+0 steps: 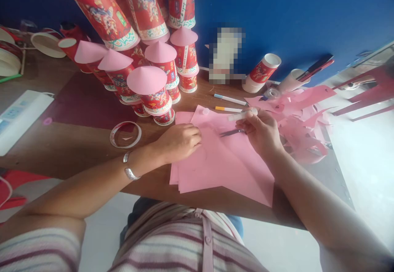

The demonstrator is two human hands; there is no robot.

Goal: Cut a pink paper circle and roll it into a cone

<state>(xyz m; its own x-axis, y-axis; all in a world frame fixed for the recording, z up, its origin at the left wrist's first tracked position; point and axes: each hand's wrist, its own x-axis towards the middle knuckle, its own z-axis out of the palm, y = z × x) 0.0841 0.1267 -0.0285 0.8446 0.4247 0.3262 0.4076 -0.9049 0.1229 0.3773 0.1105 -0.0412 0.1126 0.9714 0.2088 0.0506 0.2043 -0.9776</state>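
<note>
A stack of pink paper sheets [221, 165] lies on the brown table [76, 148] in front of me. My left hand [178, 141] rests on the left part of the top sheet, fingers curled down against the paper. My right hand [261, 131] is closed around a whitish stick-shaped object [241, 115], likely a glue stick, and small scissors [231, 132] poke out from under its fingers over the paper. A small round cap [205, 110] sits at the sheet's far corner.
Red paper cups with pink cone tops [150, 81] are stacked at the back left. A cut cup ring [125, 134] lies left of the paper. Two pens [229, 99] lie behind it, pink scraps [295, 116] at the right, a white power strip [18, 118] at far left.
</note>
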